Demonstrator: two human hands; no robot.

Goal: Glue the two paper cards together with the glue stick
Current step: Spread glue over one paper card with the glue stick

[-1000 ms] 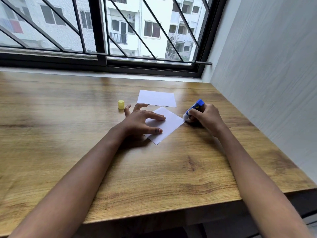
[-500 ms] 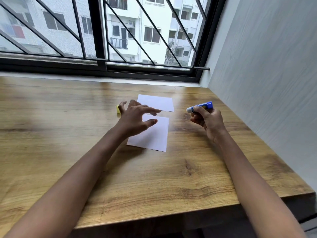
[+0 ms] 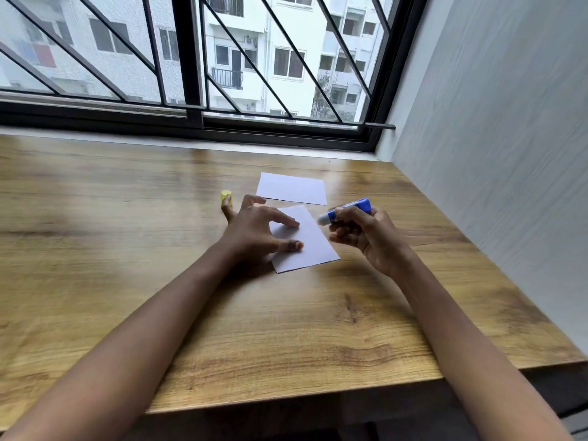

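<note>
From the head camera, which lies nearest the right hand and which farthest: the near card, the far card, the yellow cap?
1. Near card, just left of the right hand.
2. Far card, beyond it toward the window.
3. Yellow cap, past the left hand.

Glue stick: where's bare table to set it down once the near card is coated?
Free: the table between the near card and the front edge, the wide left stretch beyond the yellow cap, and the strip by the wall right of the right hand. Crowded: the middle, where the left hand, far card and glue stick cluster.
</note>
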